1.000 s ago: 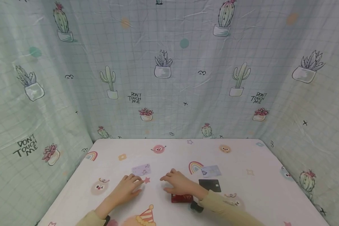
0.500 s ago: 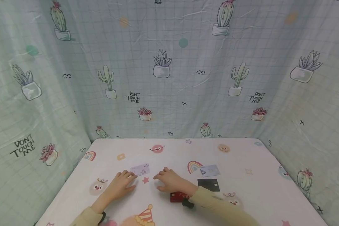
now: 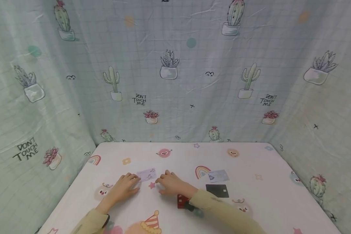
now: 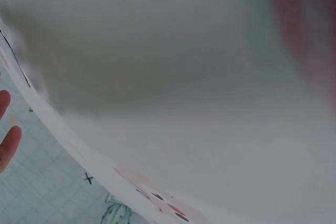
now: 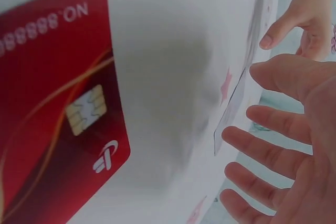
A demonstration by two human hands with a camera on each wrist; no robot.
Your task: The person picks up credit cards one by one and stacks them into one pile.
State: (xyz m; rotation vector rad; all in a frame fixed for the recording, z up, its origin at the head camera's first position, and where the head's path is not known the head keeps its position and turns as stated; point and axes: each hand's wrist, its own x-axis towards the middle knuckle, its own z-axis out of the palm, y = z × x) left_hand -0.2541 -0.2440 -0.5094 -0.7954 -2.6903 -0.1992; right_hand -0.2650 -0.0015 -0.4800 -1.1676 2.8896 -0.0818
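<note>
The lilac card (image 3: 147, 175) lies flat on the table (image 3: 242, 166), not yet lifted; left hand (image 3: 124, 188) at its edge and right hand (image 3: 171, 184) nearby hold nothing, thumbs apart from fingers.

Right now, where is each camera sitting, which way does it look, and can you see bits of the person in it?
Head: on the person's head, looking forward and down at the table and curtain; left hand, right hand and both sleeves show.
Left wrist: on that wrist, looking across the table toward the curtain; just fingertips show, at the left edge.
Right wrist: on that wrist, looking across a close-up red card; the right hand shows, with the left hand beyond.
Shared: head and right wrist views both show the red card and both hands.
</note>
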